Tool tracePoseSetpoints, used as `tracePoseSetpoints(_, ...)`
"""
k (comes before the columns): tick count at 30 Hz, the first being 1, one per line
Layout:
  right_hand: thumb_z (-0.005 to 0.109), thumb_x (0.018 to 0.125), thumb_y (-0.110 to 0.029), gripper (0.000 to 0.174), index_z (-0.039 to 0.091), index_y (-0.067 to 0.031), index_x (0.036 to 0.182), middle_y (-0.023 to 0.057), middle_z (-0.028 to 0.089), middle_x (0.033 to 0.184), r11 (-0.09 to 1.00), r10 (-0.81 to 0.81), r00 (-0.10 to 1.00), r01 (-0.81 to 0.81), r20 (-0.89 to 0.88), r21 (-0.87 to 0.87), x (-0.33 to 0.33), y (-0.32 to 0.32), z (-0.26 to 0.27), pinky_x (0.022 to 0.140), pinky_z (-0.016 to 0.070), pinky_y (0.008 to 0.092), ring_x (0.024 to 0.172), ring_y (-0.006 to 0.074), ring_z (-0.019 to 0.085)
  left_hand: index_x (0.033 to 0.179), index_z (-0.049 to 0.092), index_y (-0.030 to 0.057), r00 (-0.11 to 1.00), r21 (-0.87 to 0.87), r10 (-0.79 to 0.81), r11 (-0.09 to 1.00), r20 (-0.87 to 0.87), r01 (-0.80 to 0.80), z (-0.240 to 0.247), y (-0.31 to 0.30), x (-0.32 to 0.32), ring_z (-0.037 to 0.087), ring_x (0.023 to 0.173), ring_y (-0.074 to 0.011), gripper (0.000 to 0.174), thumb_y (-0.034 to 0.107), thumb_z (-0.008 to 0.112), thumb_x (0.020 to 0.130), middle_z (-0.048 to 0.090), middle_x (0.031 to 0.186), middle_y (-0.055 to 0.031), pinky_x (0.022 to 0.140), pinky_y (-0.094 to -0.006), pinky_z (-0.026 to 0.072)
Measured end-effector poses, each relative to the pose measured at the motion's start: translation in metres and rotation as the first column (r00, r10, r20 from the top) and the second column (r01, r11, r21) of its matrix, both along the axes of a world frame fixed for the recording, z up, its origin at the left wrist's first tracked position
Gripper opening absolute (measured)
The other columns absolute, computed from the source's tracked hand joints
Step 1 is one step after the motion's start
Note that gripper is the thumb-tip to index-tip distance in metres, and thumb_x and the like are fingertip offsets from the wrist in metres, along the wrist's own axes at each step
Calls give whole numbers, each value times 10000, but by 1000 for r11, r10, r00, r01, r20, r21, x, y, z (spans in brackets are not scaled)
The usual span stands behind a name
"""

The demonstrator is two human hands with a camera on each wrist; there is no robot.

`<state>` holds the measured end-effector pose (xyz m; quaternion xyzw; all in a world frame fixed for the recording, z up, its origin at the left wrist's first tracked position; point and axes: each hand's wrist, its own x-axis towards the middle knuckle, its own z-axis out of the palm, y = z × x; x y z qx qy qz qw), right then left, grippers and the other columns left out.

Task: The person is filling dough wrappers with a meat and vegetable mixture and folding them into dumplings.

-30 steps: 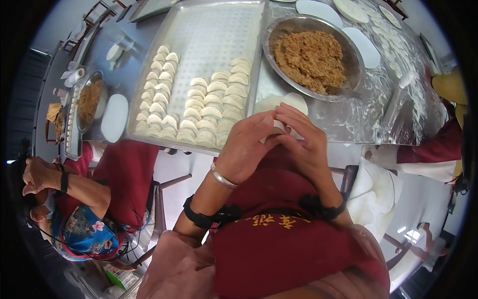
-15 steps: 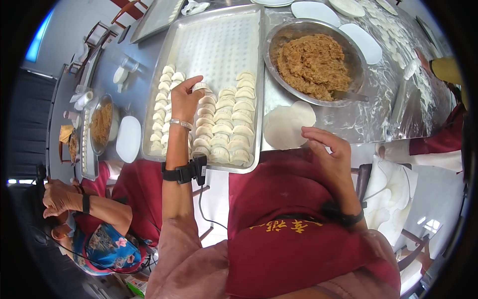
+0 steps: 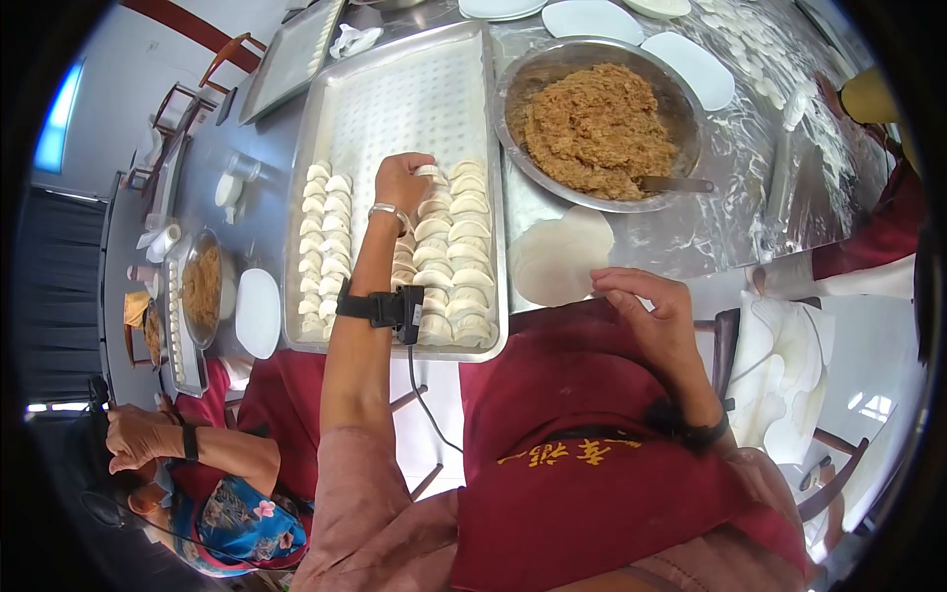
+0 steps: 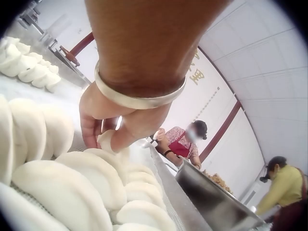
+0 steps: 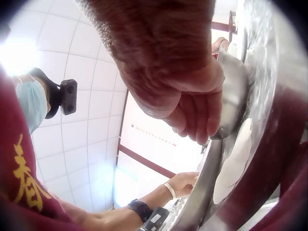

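In the head view my left hand reaches over the metal tray and pinches a folded dumpling at the far end of a column. The left wrist view shows that dumpling between thumb and fingers, low over the neighbouring dumplings. Several columns of pale dumplings fill the tray's near part. My right hand hovers before the apron with fingers loosely bent and nothing in them. Just beyond its fingertips lie overlapping round dough wrappers on the table, also visible in the right wrist view.
A steel bowl of brown filling with a spatula stands right of the tray. White plates lie behind it. Flour covers the table at right. Another person sits at left, near a white plate and a smaller filling bowl.
Both hands were together around a dumpling; then they parted, the left carrying it over the tray. Since then the left hand has shifted right across the columns. My right hand stays near the wrappers.
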<state>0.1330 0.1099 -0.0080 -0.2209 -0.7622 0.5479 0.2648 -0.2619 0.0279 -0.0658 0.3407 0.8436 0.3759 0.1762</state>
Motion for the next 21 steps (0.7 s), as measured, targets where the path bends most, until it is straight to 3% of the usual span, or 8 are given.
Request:
tracePoseSetpoints(4,643,880,2,149,709,1,1013,108,730,1057,1000,-22,999,23,23,-8,3,2,0,757,537,264,873,166,692,1004,755,65,996,-149,-42,988,-76,30,2,3,1,650,708,-173,306,-18,658,726,732,868,-104,681,-283,503)
tracePoseSetpoints(10,640,869,9,158,707,6,1012,114,732,1028,999,-48,998,48,40,3,5,6,2,765,536,271,868,178,696,1018,752,76,986,-112,-87,988,144,104,-1,4,2,653,731,-203,316,-3,646,731,724,880,-118,691,-309,505)
tracePoseSetpoints(13,635,872,1,154,708,10,1009,121,732,1023,998,-65,996,64,55,7,5,7,3,782,537,283,883,199,701,1031,747,82,974,-112,-168,982,-153,151,-6,2,0,665,785,-240,318,7,652,737,720,915,-118,732,-334,516)
tracePoseSetpoints(16,632,874,-3,153,709,11,1005,124,732,1025,997,-81,996,81,47,2,6,8,1,802,537,291,903,213,704,1048,733,42,935,-145,-207,974,-289,171,0,2,4,660,757,-164,313,-32,624,764,725,883,-99,706,-269,525)
tracePoseSetpoints(21,630,881,-18,152,712,9,1006,125,733,1024,995,-96,994,95,57,16,9,9,0,812,535,294,913,211,705,1040,730,49,874,-215,-296,950,-386,227,13,5,13,699,863,-232,305,-36,611,773,725,962,-141,777,-309,544)
